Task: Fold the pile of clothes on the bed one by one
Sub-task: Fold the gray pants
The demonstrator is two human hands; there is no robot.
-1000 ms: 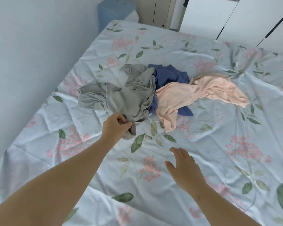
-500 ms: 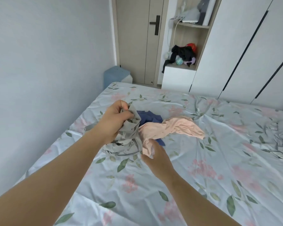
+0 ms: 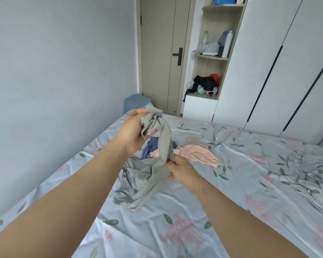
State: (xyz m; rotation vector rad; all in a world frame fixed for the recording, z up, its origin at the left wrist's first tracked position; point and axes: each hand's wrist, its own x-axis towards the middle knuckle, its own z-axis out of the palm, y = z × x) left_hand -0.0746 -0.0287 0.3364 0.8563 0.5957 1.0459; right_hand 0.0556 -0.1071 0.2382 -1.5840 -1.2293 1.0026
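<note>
A crumpled grey garment (image 3: 147, 175) hangs above the floral bed sheet (image 3: 241, 179), lifted off the pile. My left hand (image 3: 132, 131) grips its upper end, raised high. My right hand (image 3: 181, 169) grips the same garment lower down, where a twisted strip of cloth runs between the two hands. The lower part of the grey cloth droops and touches the bed. Behind it lie a blue garment (image 3: 150, 146) and a pink garment (image 3: 198, 152), both crumpled on the sheet; the grey cloth hides part of each.
A pale wall runs along the bed's left side. Beyond the bed stand a blue bin (image 3: 136, 103), a closed door (image 3: 162, 53), open shelves with dark clothes (image 3: 205, 84) and a white wardrobe (image 3: 280, 71). A wrinkled fold of sheet (image 3: 311, 164) bunches at the right.
My left hand has lifted the grey garment up off the pile. My right hand, open over the sheet a second ago, now grips the grey cloth lower down. The view has tilted upward.
</note>
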